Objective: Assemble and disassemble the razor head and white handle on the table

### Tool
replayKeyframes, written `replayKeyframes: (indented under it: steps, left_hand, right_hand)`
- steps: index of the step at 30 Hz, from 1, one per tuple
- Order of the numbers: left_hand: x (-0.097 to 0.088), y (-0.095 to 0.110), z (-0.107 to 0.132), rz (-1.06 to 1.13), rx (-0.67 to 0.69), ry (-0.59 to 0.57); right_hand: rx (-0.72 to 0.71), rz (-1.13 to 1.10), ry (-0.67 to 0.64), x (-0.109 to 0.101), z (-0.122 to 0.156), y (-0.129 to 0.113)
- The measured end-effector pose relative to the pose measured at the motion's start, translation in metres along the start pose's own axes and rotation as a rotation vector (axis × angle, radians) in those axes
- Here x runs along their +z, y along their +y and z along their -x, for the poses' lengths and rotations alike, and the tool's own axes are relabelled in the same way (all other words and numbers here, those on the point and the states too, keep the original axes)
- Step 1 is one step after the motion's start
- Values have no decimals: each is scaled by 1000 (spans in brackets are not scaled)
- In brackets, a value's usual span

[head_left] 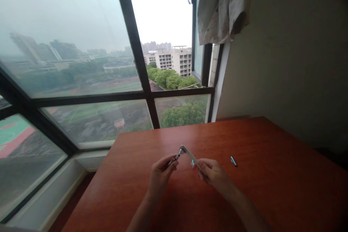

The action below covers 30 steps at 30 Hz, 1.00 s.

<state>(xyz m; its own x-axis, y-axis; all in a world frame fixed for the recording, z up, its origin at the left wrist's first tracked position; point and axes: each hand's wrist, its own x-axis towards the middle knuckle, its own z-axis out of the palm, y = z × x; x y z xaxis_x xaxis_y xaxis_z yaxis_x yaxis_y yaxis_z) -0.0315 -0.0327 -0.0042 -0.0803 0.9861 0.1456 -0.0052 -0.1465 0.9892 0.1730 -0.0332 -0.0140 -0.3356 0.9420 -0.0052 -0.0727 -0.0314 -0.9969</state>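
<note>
Above the table my left hand is closed around a slim dark tool with a shiny metal end. Its exact kind is too small to make out. My right hand pinches a long pale flat bar with a dark rounded end. The tips of the two items meet between my hands at an angle; whether they are joined, I cannot tell. A small teal piece shows just beside my right fingertips, partly hidden. Farther right, a short teal and dark pen-like object lies on the table.
The reddish-brown wooden table spreads under both hands. Beyond its far edge are dark-framed windows, one pane open. A light garment hangs at the upper right, beside a plain wall.
</note>
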Motion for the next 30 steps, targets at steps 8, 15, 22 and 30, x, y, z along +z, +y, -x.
replayKeyframes:
  steps: [8, 15, 22, 30]
  left_hand:
    - [-1, 3, 0, -78, 51, 62]
    - [-3, 4, -1, -102, 52, 132]
    - [-3, 7, 0, -185, 106, 91]
    - [-7, 4, -2, -190, 113, 95]
  right_hand:
    - [37, -11, 6, 2, 1, -3]
    - [38, -1, -5, -1, 0, 0]
    - [15, 8, -9, -2, -1, 3]
    - [18, 37, 3, 0, 1, -6]
